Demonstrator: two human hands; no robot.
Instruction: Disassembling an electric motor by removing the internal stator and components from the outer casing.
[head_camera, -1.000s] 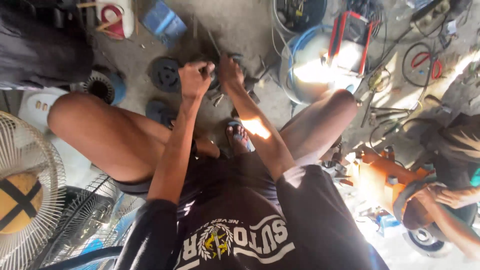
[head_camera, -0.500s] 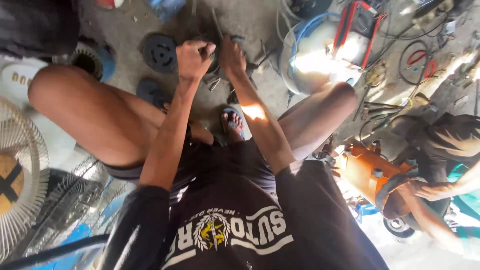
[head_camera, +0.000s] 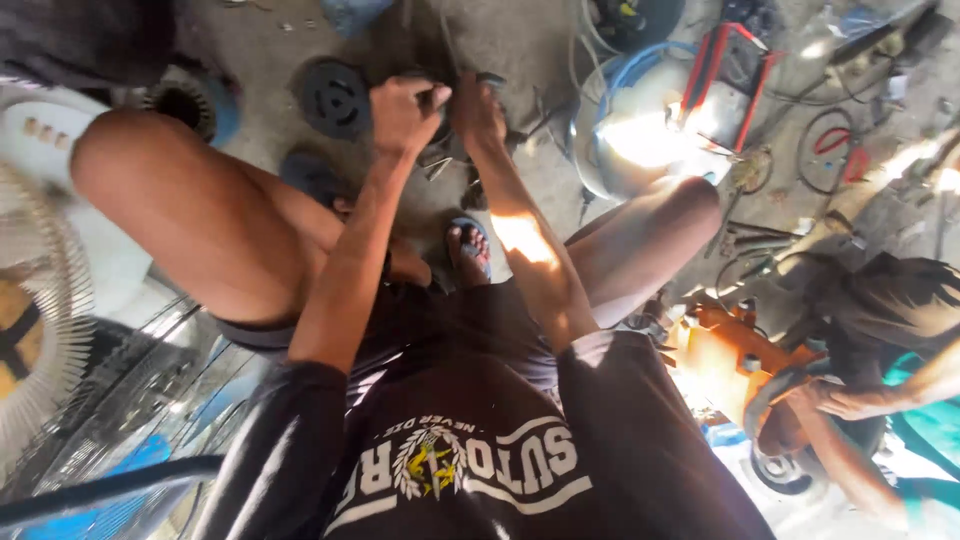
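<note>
Setting identified as a repair workshop, worked at floor level. Bare concrete floor (head_camera: 520, 40) is strewn with loose cables (head_camera: 830, 150) and round black parts (head_camera: 335, 97). Fan grilles (head_camera: 40, 330) are stacked at left; an orange machine (head_camera: 730, 370) is handled at right.

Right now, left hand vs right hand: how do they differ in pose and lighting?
The left hand is curled into a closed fist, knuckles toward the camera; the right hand lies flatter, fingers reaching forward and down. The left forearm is in shade, while a bright sun patch falls on the right forearm. Both hands sit side by side on the same dark metal part on the concrete floor; what each grips is unclear.
</note>
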